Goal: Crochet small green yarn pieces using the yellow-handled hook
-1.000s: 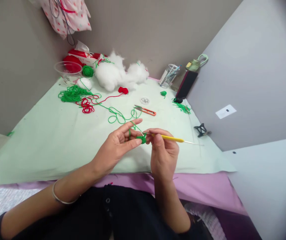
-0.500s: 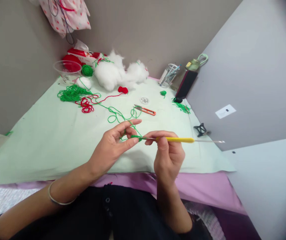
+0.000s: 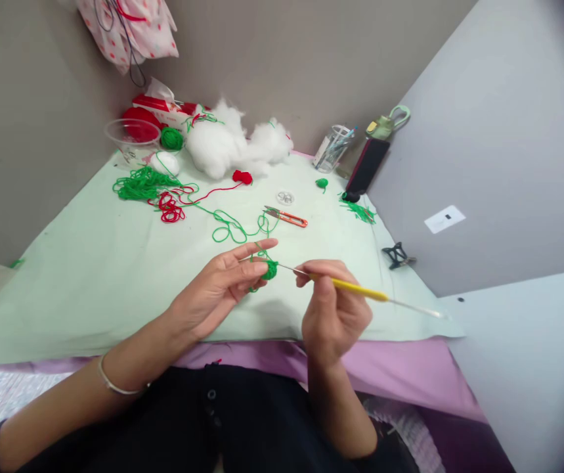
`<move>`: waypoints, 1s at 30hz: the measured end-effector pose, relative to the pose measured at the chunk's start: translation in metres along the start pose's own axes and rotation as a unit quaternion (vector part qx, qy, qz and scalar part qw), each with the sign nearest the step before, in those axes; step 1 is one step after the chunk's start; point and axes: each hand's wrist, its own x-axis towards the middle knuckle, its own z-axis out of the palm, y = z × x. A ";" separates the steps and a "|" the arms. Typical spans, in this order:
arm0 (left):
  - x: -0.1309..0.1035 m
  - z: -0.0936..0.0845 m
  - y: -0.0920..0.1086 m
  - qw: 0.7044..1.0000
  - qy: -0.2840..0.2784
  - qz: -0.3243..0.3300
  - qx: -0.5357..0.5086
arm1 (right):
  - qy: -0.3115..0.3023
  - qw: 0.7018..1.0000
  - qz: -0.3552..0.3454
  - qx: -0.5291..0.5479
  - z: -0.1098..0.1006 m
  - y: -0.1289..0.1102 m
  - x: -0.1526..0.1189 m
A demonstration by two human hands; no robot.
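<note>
Between thumb and fingers, my left hand (image 3: 225, 279) pinches a small green crocheted piece (image 3: 270, 269), its index finger stretched out with green yarn (image 3: 230, 226) near it. That yarn trails back over the table to a green tangle (image 3: 141, 184). My right hand (image 3: 335, 312) is closed around the yellow handle of a crochet hook (image 3: 355, 288). The hook's thin metal tip reaches the right edge of the green piece. Orange-handled thread snips (image 3: 292, 219) lie behind the hands, close to the yarn loops.
White stuffing (image 3: 217, 141), a clear plastic tub (image 3: 131, 148) and a tissue box (image 3: 163, 108) stand at the back left. A red crocheted piece (image 3: 242, 177) lies mid-table. At the back right are a clear pen holder (image 3: 331, 150), phone (image 3: 369, 164) and bottle (image 3: 381, 127).
The green piece has turned and shows more of its face above my left fingers. The hook now slants down to the right, and my right hand has shifted slightly right.
</note>
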 end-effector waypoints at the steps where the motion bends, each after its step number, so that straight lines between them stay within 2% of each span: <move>1: 0.000 0.000 0.001 1.000 0.002 0.010 0.002 | 0.008 0.997 0.044 0.055 -0.001 -0.001 0.002; 3: 0.000 0.001 0.003 0.999 -0.002 0.029 0.016 | 0.012 0.987 0.098 0.123 -0.001 -0.002 0.005; 5: -0.001 0.002 0.003 0.999 -0.004 0.038 0.031 | 0.012 0.982 0.117 0.145 0.000 -0.002 0.006; 10: -0.001 0.004 0.002 0.997 0.006 0.048 0.062 | 0.037 0.980 0.132 0.147 0.000 -0.002 0.005; 17: -0.001 0.006 -0.001 0.997 -0.017 0.051 0.063 | -0.002 0.991 0.100 0.085 0.005 -0.004 0.003; 22: -0.001 0.005 -0.001 0.996 -0.005 0.056 0.071 | 0.027 0.970 0.159 0.181 0.004 0.000 0.005; 25: 0.000 0.004 -0.001 0.995 0.001 0.063 0.079 | 0.024 0.958 0.187 0.218 0.001 0.001 0.008; 30: -0.002 0.001 -0.002 0.989 -0.002 0.095 0.115 | 0.001 0.982 0.150 0.119 -0.003 -0.005 0.008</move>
